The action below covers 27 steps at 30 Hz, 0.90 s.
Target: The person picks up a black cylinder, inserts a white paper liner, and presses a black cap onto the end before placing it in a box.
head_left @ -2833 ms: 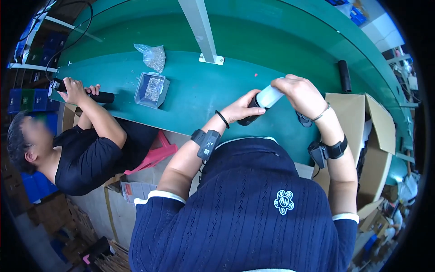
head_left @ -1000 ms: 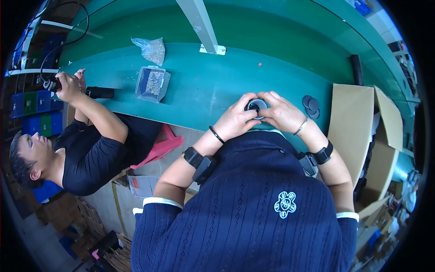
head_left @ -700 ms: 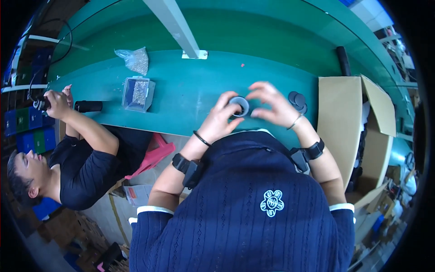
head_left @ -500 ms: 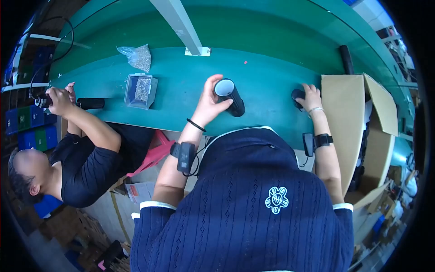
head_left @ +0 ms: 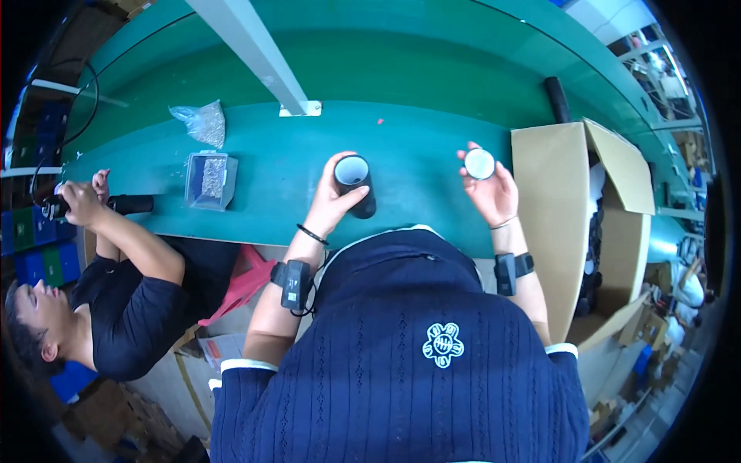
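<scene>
My left hand point(head_left: 327, 204) is wrapped round a black cylinder point(head_left: 366, 205) standing on the green table. The cylinder's open top faces up and shows a pale inside. To its right, my right hand point(head_left: 495, 199) holds a round black-rimmed cap point(head_left: 479, 163) by the edge, with the fingers curled about it. The cap's pale, hollow-looking side is turned up. A gap of bare table lies between the cap and the cylinder.
A clear bin point(head_left: 210, 196) of small grey pieces and a plastic bag point(head_left: 206, 125) of similar ones lie left. A metal post point(head_left: 266, 65) rises behind. An open cardboard box point(head_left: 546, 224) stands right, near a black tube point(head_left: 556, 100). A co-worker point(head_left: 131, 309) handles black parts at far left.
My right hand has picked the cap up from the table and turned its pale side upward. My left hand keeps its hold on the cylinder. The whole view has shifted slightly.
</scene>
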### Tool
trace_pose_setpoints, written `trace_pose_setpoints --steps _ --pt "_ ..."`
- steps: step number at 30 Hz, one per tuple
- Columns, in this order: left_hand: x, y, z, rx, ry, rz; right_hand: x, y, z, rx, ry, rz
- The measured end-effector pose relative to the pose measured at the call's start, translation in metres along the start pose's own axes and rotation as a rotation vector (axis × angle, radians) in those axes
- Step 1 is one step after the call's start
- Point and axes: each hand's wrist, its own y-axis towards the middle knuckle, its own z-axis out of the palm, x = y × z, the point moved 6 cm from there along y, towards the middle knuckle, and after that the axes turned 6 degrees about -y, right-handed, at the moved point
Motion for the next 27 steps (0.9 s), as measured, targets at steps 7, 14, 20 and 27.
trace_pose_setpoints --steps 7,14,20,27 --pt "0.012 0.004 -0.013 0.016 -0.001 -0.077 -0.017 0.008 0.032 0.162 0.001 0.028" --pt "0.008 0.005 -0.007 -0.058 -0.314 -0.027 -0.030 0.010 0.024 0.115 0.019 0.068" --pt "-0.007 0.002 0.018 0.144 -0.139 -0.093 -0.039 0.013 0.027 0.000 -0.367 -0.037" --pt "-0.032 0.002 0.067 0.481 -0.005 -0.153 -0.040 0.030 0.072 0.011 -0.742 -0.114"
